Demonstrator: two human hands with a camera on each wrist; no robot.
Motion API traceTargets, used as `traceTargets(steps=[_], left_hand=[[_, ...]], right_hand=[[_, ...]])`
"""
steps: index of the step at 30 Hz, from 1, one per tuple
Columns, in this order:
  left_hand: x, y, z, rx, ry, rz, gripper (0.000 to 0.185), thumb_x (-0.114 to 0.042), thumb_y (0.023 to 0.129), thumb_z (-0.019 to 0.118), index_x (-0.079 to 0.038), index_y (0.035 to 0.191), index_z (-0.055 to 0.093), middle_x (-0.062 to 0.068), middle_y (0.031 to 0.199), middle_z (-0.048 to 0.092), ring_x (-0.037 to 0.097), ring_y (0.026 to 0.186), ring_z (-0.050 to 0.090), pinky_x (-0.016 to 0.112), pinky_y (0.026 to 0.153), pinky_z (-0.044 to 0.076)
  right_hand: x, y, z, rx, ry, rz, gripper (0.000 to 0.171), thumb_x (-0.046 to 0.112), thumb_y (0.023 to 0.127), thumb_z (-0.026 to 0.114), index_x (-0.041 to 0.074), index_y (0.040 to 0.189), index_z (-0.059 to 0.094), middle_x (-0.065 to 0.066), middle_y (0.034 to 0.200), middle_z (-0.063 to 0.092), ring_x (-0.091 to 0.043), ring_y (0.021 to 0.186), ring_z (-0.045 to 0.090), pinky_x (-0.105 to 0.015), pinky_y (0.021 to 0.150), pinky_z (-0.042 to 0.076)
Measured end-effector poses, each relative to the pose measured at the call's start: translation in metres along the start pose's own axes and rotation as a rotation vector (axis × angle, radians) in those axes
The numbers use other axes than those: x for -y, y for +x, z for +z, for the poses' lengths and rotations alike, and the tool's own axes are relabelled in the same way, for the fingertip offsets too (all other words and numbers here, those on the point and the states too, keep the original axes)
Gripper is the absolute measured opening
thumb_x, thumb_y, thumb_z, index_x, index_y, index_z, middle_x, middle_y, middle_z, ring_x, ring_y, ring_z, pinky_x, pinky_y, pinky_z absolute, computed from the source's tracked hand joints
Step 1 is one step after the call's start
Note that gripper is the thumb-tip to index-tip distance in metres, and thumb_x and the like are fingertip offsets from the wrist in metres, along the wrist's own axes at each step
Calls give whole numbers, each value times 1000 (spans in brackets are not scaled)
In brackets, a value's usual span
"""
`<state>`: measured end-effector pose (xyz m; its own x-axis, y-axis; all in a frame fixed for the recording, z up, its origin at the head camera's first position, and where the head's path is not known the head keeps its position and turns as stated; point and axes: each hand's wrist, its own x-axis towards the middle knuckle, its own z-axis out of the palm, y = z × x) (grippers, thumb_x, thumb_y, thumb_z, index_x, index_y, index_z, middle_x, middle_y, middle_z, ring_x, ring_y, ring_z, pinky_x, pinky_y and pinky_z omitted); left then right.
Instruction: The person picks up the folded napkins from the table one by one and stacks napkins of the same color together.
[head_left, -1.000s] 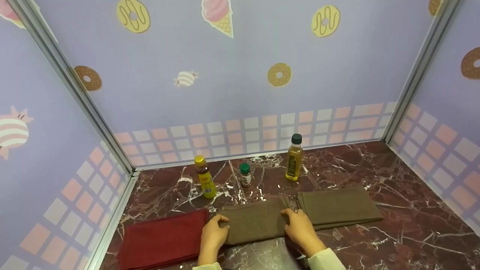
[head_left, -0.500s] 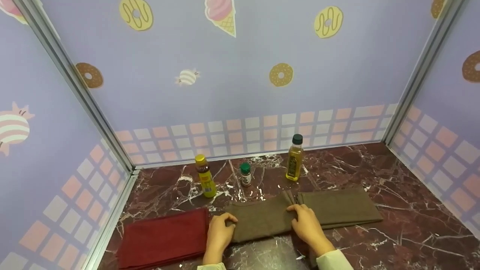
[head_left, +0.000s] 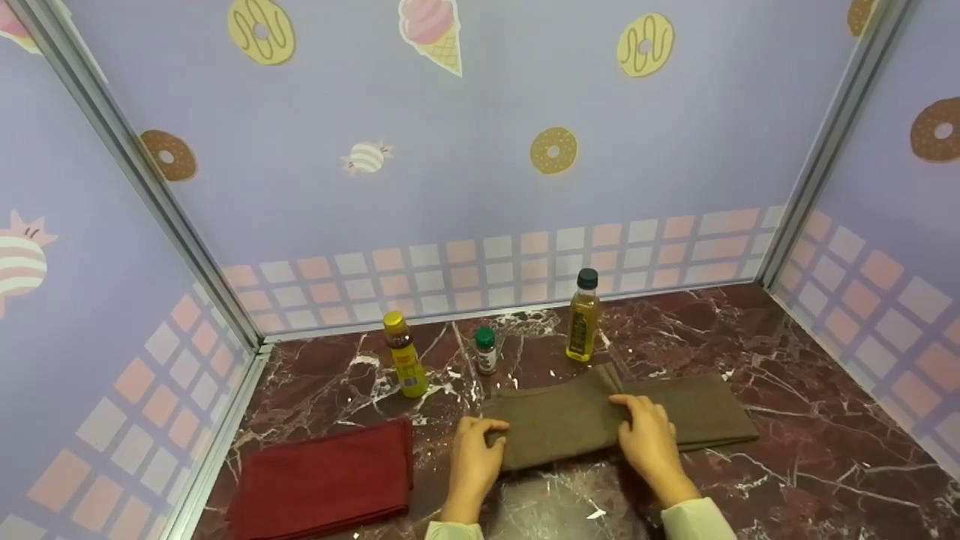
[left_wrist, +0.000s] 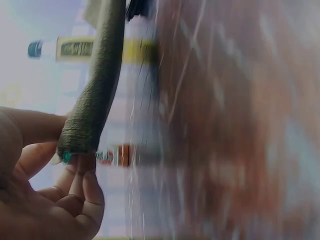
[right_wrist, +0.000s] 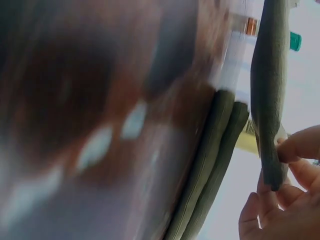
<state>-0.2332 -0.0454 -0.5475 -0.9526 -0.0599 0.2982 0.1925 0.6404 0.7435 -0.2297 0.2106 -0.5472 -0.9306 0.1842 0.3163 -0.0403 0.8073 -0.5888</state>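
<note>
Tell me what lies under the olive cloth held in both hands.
The olive cloth, gripped by the left hand and right hand, overlaps a second olive cloth on the marble counter. How far it reaches underneath is hidden.

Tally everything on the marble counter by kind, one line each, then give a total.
Folded olive cloths: 2, the held cloth and the cloth under its right end
Folded red cloth: 1
Bottles: 3, yellow-capped, small green-capped, oil
Total: 6
</note>
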Motion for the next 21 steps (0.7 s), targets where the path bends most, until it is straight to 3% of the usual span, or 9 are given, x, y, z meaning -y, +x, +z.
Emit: traceTargets(steps=[18, 21], left_hand=[[-49, 8, 59, 8, -95, 91, 25, -9, 70, 73, -17, 94, 72, 0, 97, 54, 19, 93, 53, 35, 82, 43], [-56, 9, 68, 42, -103, 105, 27, -9, 70, 73, -18, 96, 72, 1, 98, 53, 20, 94, 53, 34, 82, 43]], right_hand=[[-48, 10, -47, -130, -64, 139, 46, -2, 77, 46, 13, 120, 56, -14, 118, 53, -35, 102, 43, -47, 70, 29], [-56, 11, -55, -142, -75, 155, 46, -2, 78, 42, 12, 121, 55, -14, 120, 52, -36, 102, 42, -48, 70, 28]])
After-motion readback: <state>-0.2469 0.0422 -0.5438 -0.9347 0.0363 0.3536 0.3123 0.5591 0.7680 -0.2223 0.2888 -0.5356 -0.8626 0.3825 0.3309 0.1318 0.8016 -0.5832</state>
